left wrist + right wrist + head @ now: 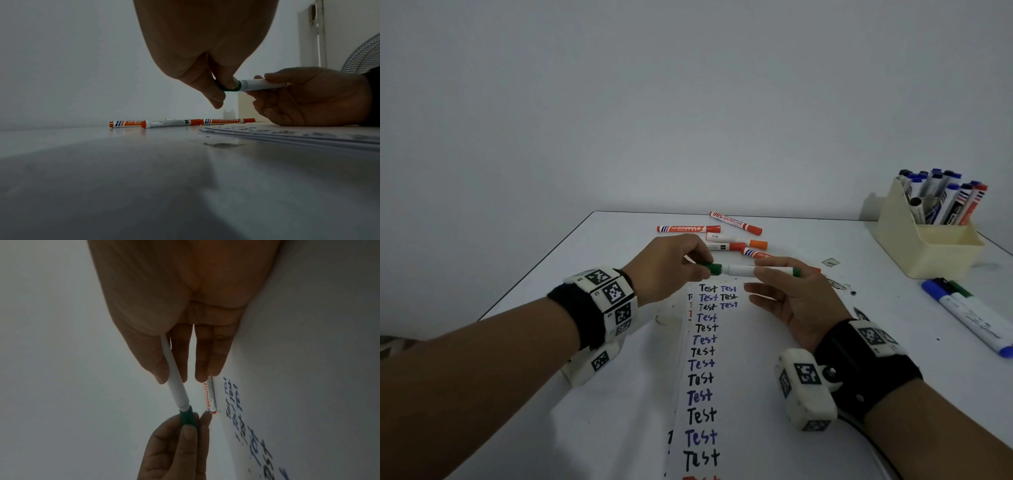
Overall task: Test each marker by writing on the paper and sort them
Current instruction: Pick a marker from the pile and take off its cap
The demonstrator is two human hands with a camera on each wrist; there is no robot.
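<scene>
The left hand (671, 265) pinches the green cap (713, 268); the right hand (787, 294) pinches the green marker (743, 270) by its white barrel, other fingers straight, above the paper (722, 377). The cap seems partly off, though the seam is dim. Pull straight along the barrel. Both forearms reach forward, wrists low, orange markers (722, 236) beyond

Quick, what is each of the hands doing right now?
Left hand: pinches the green cap of the marker.
Right hand: holds the white barrel of the green marker between thumb and fingers.
</scene>
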